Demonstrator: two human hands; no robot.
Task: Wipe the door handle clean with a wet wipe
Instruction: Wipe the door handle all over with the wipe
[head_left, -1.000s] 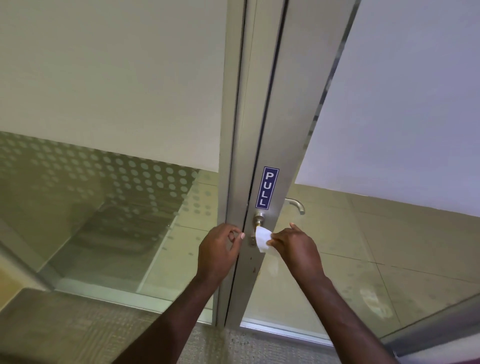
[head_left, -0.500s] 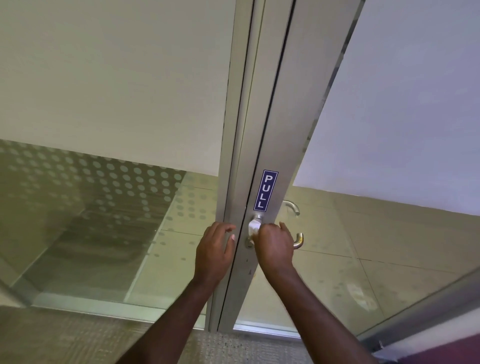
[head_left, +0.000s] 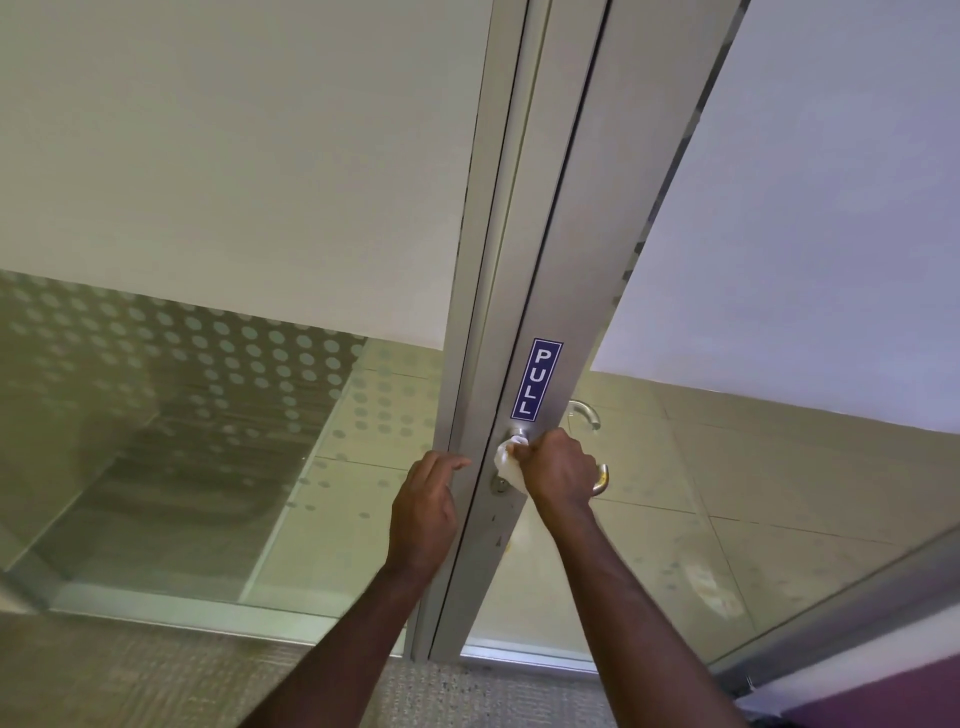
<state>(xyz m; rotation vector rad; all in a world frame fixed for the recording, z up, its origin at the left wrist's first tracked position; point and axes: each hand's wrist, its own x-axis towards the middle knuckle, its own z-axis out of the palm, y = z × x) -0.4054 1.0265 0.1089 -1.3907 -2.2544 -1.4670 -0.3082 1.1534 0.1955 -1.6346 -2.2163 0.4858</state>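
Note:
A metal lever door handle (head_left: 601, 479) sticks out of the aluminium door stile (head_left: 566, 291), just under a blue PULL sticker (head_left: 535, 379). My right hand (head_left: 558, 467) is wrapped over the lever and presses a bunched white wet wipe (head_left: 509, 457) against its base. Only the lever's curved tip shows past my fingers. My left hand (head_left: 425, 512) rests flat on the frame edge beside the door, fingers apart and holding nothing.
A second handle (head_left: 587, 413) shows through the glass on the far side of the door. Frosted glass panels (head_left: 234, 156) stand left and right, clear lower down. A keyhole (head_left: 500, 486) sits below the lever. Carpet (head_left: 104, 675) lies underfoot.
My right hand went from holding the wipe up near the lock to closing over the lever, with the wipe now bunched at its base. The left hand slid slightly up the frame.

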